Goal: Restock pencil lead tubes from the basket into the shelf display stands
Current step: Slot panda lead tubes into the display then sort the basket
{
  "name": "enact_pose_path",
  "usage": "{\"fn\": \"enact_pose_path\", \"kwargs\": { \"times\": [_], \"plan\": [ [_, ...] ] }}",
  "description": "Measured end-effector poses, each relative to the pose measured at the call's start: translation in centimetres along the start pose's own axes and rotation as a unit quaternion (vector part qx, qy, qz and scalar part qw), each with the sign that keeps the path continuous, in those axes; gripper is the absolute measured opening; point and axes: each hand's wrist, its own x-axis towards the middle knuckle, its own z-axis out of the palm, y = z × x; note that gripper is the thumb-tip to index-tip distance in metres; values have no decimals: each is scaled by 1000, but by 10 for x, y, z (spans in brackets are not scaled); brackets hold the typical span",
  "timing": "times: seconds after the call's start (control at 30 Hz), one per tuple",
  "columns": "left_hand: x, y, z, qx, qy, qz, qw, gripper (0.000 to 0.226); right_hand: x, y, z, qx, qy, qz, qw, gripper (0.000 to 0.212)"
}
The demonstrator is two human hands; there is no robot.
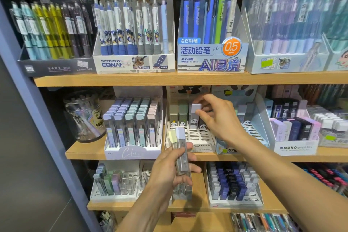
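My left hand point(169, 169) is closed around two pencil lead tubes point(181, 154), one with a pale lilac cap and one with a yellow cap, held upright in front of the middle shelf. My right hand point(216, 117) pinches the lilac cap of another lead tube point(194, 117) with a panda print, standing in the back row of the white slotted panda display stand point(199, 137). Two green-capped tubes point(178, 114) stand to its left in the same row. The stand's front slots are bare. The basket is out of view.
A full pastel lead stand point(131, 128) sits left of the panda stand, beside a clear jar point(83, 115). A second panda stand point(252, 128) and a MONO stand point(295, 132) are to the right. Mechanical pencil boxes point(209, 28) fill the top shelf; more lead stands point(233, 184) sit below.
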Motion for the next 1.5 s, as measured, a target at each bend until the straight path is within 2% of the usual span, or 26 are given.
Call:
{"fn": "enact_pose_path", "kwargs": {
  "times": [0.13,0.33,0.47,0.53,0.6,0.67,0.73,0.8,0.9,0.97,1.03,1.23,1.37,1.5],
  "plan": [
    [3,-2,-1,4,-16,-10,1000,25,5,3,5,-113,-9,-44,993,22],
    [8,-9,-7,-34,-23,-22,999,36,8,-2,7,-167,-23,-26,985,26],
    [9,-8,-9,-85,-55,-26,995,52,1,-5,5,-187,-47,-11,981,30],
    [7,-7,-9,-100,-58,-25,993,52,-4,-10,2,-185,-32,-18,982,32],
    [6,-5,-8,-95,-56,-26,994,46,-13,-19,-1,-120,12,-23,992,29],
    [5,-4,-7,-87,-49,-27,995,40,-26,-32,-4,13,3,46,999,18],
    [3,-3,-6,-60,-35,-30,997,36,-35,-38,-5,136,-79,150,976,19],
    [2,-3,-5,-25,-10,-40,999,35,-43,-38,-5,185,-133,212,950,19],
    [1,-3,-1,-29,1,-45,999,36,-43,-39,-12,292,-134,270,908,24],
    [1,-2,0,-44,8,-41,998,33,-37,-38,-17,350,-92,287,887,28],
    [2,-3,0,-48,18,-35,998,35,-29,-33,-22,342,-36,271,899,26],
    [8,-7,-4,-62,33,-32,997,39,-14,-17,-20,187,78,140,969,20],
    [8,-7,-2,-73,32,-24,997,38,-12,-12,-12,123,73,80,987,18],
    [4,-4,2,-70,35,-24,997,38,-13,-5,-6,97,57,57,992,18]
  ]
}}
